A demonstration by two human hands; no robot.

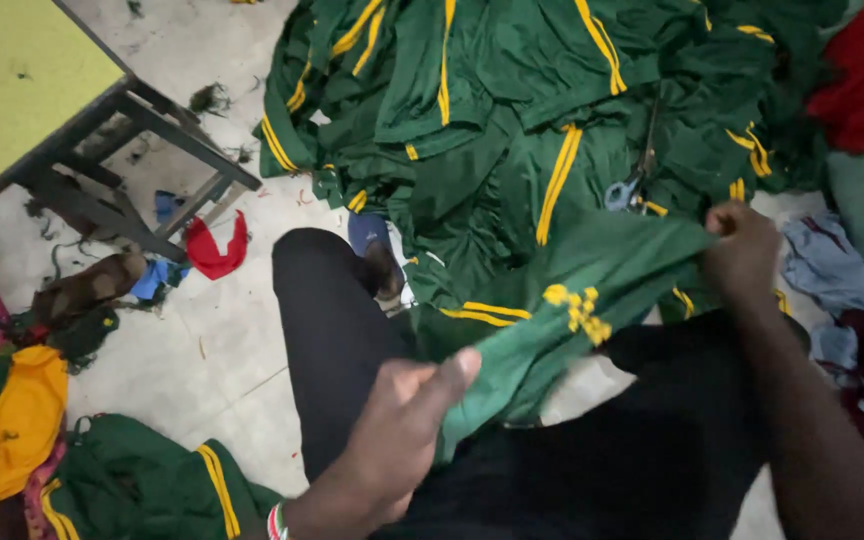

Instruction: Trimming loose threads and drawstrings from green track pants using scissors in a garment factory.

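A green garment [592, 290] with yellow stripes and a yellow emblem is stretched across my lap. My left hand [402, 420] grips its near end at the lower middle. My right hand [742, 250] pinches its far edge at the right. Beyond it lies a large heap of similar green and yellow garments [512, 100]. A pair of scissors [630, 185] with blue-grey handles rests on the heap, just left of my right hand. My legs in black trousers [332, 330] extend under the cloth.
A stool with a yellow-green top [12, 80] and dark metal legs stands at the upper left. Red and blue scraps [214, 250] lie on the pale floor. Orange and green clothes [22, 430] are piled at lower left, red and grey cloth [862, 80] at right.
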